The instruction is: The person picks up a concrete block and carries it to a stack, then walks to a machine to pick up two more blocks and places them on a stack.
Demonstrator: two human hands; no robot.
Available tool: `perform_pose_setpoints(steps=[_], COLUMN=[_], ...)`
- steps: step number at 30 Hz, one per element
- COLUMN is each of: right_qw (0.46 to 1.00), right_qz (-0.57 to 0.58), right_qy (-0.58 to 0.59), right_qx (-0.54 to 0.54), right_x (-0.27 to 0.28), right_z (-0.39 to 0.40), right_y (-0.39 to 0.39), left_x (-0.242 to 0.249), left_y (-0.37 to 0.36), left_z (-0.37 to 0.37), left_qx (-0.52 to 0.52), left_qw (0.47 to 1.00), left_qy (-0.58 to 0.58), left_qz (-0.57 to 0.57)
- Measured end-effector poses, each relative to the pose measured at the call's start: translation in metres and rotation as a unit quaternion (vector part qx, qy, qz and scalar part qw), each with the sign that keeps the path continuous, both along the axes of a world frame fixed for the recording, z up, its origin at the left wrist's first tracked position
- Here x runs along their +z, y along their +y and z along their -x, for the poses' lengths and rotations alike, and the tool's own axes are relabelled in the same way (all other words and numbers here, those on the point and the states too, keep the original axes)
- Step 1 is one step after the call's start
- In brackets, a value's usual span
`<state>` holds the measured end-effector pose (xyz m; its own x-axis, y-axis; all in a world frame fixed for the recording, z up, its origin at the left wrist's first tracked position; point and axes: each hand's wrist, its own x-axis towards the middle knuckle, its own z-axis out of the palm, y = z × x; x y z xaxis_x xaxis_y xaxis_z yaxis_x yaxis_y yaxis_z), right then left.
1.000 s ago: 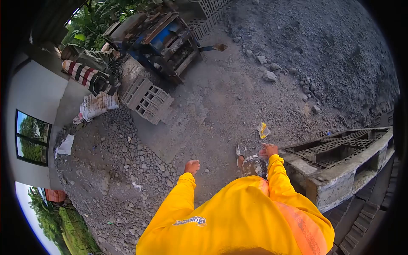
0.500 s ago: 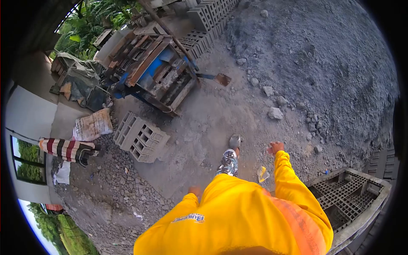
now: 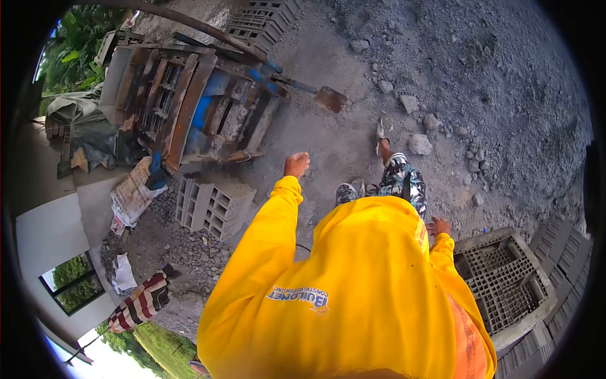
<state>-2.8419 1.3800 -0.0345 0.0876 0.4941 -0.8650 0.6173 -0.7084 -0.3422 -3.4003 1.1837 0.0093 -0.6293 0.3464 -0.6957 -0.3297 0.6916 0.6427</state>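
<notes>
My left hand (image 3: 297, 165) is held out ahead of my body over bare ground, its fingers loosely curled with nothing visible in them. Close by on its left are a stack of hollow concrete blocks (image 3: 218, 208) and a rusty metal machine with blue parts (image 3: 183, 104). My right hand (image 3: 439, 226) hangs low beside my hip, fingers loosely apart and holding nothing. The nearest thing to it is a grey crate-like frame with a grid (image 3: 505, 287). Both arms are in yellow sleeves. One foot (image 3: 382, 142) is well forward of the other.
A large mound of grey gravel (image 3: 486, 82) fills the right side, with loose rocks (image 3: 420, 144) along its edge. A flat metal plate (image 3: 330, 99) sticks out from the machine. More hollow blocks (image 3: 265, 24) stand behind. A sack (image 3: 130, 196) and striped cloth (image 3: 142, 300) lie left.
I have stepped forward, and the machine is nearer. My left hand has swung forward and up, while my right hand has swung back toward my hip. The leading foot has changed.
</notes>
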Motion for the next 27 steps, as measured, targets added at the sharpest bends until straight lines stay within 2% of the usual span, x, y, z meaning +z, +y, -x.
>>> perform_pose_setpoints(steps=[5,8,11,13,18,24,26,27], right_qw=[0.999,0.996,0.991,0.991,0.984,0.966,0.967,0.970], right_qz=[0.041,0.049,0.032,0.001,-0.092,-0.110,-0.094,-0.090], right_qy=[-0.027,-0.036,-0.042,-0.041,-0.015,0.045,0.055,0.061], right_qx=[0.021,0.065,0.121,0.129,0.154,0.231,0.229,0.219], right_x=[-0.001,0.012,0.033,0.042,0.045,0.029,0.020,0.011], right_z=[0.059,0.114,0.180,0.230,0.388,0.601,0.667,0.701], right_y=[0.082,0.164,0.276,0.350,0.519,0.618,0.625,0.631], left_x=[-0.032,-0.053,-0.025,-0.024,-0.008,-0.014,-0.031,-0.017], left_y=[0.097,0.125,0.166,0.174,0.238,0.301,0.304,0.330], left_z=[0.067,0.089,0.109,0.113,0.167,0.272,0.321,0.360], left_qx=[0.034,0.091,0.057,0.087,0.119,0.177,0.047,0.076], left_qw=[0.999,0.990,0.975,0.975,0.972,0.961,0.984,0.977], left_qy=[-0.023,-0.087,-0.167,-0.169,-0.170,-0.188,-0.127,-0.145], left_qz=[0.008,0.068,0.134,0.113,0.112,0.101,0.112,0.139])
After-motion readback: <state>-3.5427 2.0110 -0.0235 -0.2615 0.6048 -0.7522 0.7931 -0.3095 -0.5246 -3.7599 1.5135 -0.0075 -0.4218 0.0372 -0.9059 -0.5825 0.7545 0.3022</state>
